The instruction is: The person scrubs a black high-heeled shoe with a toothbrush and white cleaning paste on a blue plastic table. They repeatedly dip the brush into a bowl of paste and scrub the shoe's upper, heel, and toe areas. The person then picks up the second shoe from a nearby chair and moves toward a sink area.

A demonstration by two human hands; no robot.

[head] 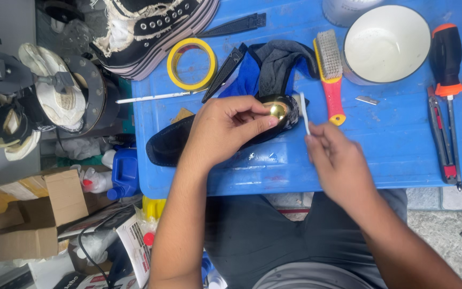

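Observation:
A black shoe with a round gold ornament lies on a blue table. My left hand grips the shoe across its middle, thumb beside the ornament. My right hand pinches a thin white stick-like tool, whose tip is at the shoe's toe end right of the ornament. A blue and grey cloth lies just behind the shoe.
On the table: a yellow tape roll, a red and yellow brush, a white bowl, an orange-handled screwdriver, a utility knife, a black and white sneaker. Cardboard boxes and bottles sit on the floor at left.

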